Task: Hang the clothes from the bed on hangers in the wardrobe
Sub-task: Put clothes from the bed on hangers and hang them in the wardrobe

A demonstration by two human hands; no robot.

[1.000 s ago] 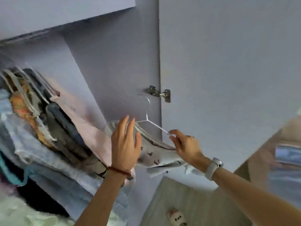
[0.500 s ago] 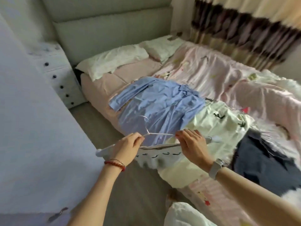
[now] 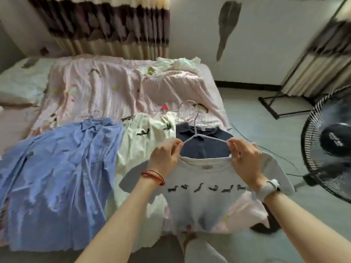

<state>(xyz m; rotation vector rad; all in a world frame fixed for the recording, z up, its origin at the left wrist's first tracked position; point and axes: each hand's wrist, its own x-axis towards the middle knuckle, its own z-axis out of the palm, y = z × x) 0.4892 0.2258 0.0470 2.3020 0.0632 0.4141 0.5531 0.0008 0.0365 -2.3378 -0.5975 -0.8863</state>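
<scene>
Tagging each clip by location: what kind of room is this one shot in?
A bedroom in a home, most likely: a bed with a pink striped cover and clothes laid across it, a curtain behind it, and a standing fan on the floor.

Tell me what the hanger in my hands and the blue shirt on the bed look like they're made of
The hanger, pinched by the left hand and right hand, looks like thin metal wire with a pale, possibly coated finish: slim rods, a bent hook. The blue shirt looks like light woven cloth, perhaps cotton, matte with fine creases; the fibre cannot be told.
</scene>
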